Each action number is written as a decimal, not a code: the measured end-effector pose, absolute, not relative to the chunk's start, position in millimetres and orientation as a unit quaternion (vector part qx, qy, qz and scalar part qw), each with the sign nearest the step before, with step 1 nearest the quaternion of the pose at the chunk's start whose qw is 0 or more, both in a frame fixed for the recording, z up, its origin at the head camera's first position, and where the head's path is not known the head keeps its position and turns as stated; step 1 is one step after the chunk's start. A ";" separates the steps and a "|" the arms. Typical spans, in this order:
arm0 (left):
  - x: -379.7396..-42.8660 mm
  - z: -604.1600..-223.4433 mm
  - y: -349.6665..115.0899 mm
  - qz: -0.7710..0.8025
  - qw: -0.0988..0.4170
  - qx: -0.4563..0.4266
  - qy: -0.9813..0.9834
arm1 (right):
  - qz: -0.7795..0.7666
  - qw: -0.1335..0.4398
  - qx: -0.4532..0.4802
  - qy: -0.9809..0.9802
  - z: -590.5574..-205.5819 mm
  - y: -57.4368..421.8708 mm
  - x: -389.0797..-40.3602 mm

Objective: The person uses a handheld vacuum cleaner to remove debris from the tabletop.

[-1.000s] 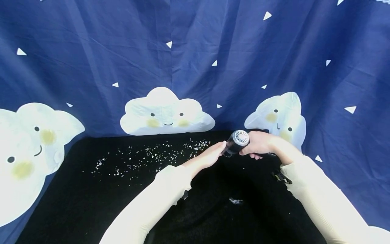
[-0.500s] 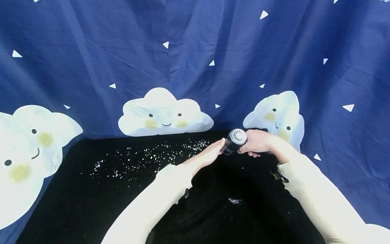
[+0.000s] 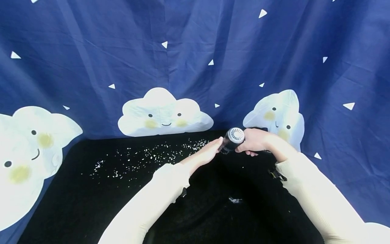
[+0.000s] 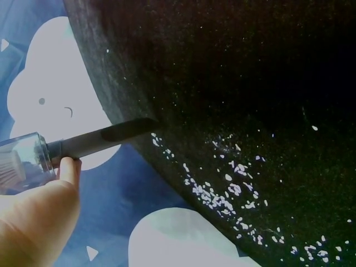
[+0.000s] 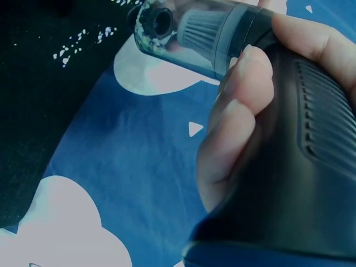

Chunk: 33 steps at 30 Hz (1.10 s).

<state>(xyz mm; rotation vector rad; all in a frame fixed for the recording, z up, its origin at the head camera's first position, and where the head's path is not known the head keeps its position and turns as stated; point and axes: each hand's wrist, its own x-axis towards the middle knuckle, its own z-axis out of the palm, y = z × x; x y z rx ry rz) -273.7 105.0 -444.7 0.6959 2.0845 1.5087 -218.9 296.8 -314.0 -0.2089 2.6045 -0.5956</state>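
A black handheld vacuum cleaner (image 3: pixel 228 145) with a silver vented end is held above the far right part of the black cloth. My right hand (image 3: pixel 255 139) grips its body; in the right wrist view the fingers (image 5: pixel 225 147) curl round it. A clear dust cup (image 5: pixel 194 36) shows a ribbed filter and some pale bits inside. My left hand (image 3: pixel 204 153) holds the front end, with a digit against the base of the dark flat nozzle (image 4: pixel 92 143) in the left wrist view. The nozzle tip is close to scattered white bits (image 4: pixel 214 200).
White bits (image 3: pixel 149 157) spread over the back left of the black cloth (image 3: pixel 76 206). A small whitish clump (image 3: pixel 235 200) lies nearer the front. Behind rises a blue curtain (image 3: pixel 189 61) with clouds and triangles.
Both hands and the vacuum cleaner have shifted slightly left and up in the head view. The background has shifted slightly left too. Both grips look the same.
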 end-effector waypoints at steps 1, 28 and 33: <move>-274.4 -444.4 105.4 0.560 0.236 0.253 0.753 | -0.214 0.226 -0.077 0.947 -313.5 296.4 -219.6; -290.4 -455.2 103.8 0.661 0.188 0.221 0.692 | -0.201 0.183 -0.079 0.959 -334.7 283.9 -239.7; -290.3 -456.2 104.4 0.670 0.187 0.217 0.685 | -0.200 0.182 -0.076 0.960 -338.5 283.3 -242.2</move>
